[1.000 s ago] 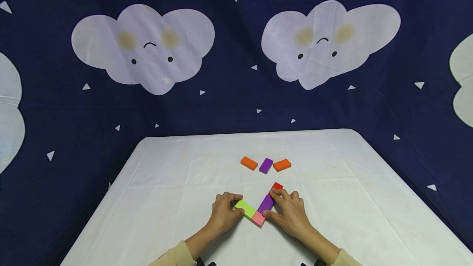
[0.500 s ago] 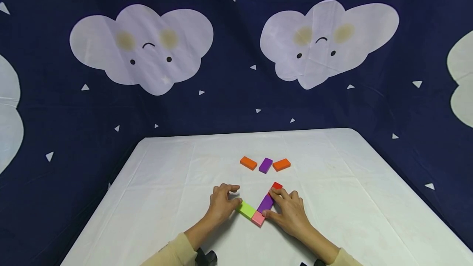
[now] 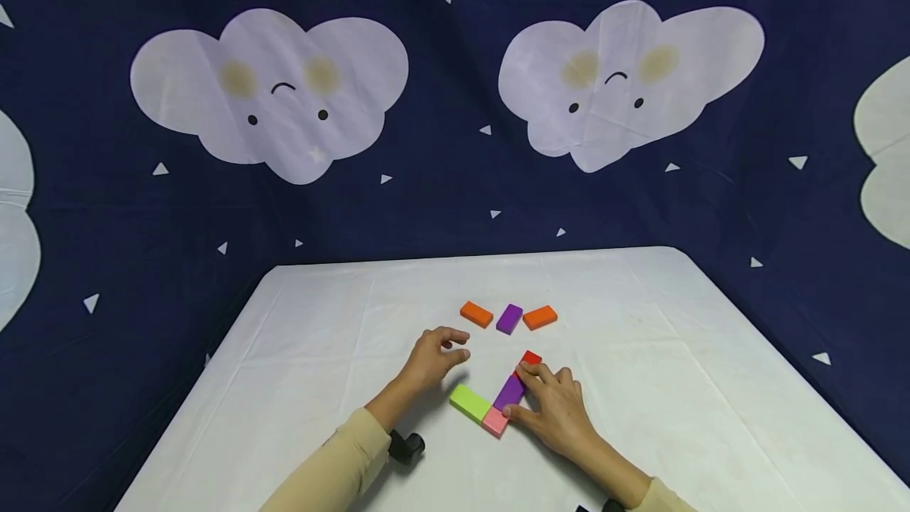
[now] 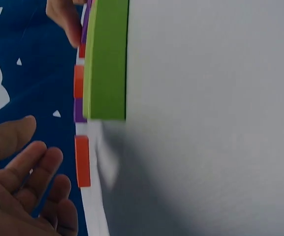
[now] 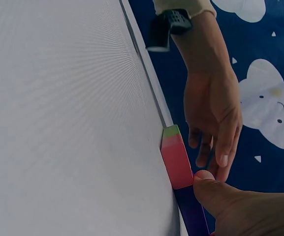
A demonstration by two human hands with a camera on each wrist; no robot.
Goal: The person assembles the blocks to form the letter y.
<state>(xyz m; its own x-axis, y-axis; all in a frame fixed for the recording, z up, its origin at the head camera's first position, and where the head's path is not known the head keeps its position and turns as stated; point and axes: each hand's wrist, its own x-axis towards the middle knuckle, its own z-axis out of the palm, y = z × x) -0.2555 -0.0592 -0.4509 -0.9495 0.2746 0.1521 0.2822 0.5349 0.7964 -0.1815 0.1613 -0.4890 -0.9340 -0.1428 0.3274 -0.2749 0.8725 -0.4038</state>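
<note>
An L-shaped line of flat blocks lies on the white table. A lime-green block forms its left arm and meets a pink block at the corner. From there a purple block and a red block run up to the right. My right hand holds the purple block, thumb by its pink end and fingertips near the red one. My left hand hovers beyond the green block, fingers loosely bent and nothing between them. In the left wrist view, the green block looms large beside that hand.
Farther back on the white table lie an orange block, a second purple block and another orange block. A dark blue cloth with clouds hangs behind the table. A black wrist camera sits under the left sleeve.
My left hand has let go of the green block and moved up and away toward the far blocks. My right hand stays on the purple block.
</note>
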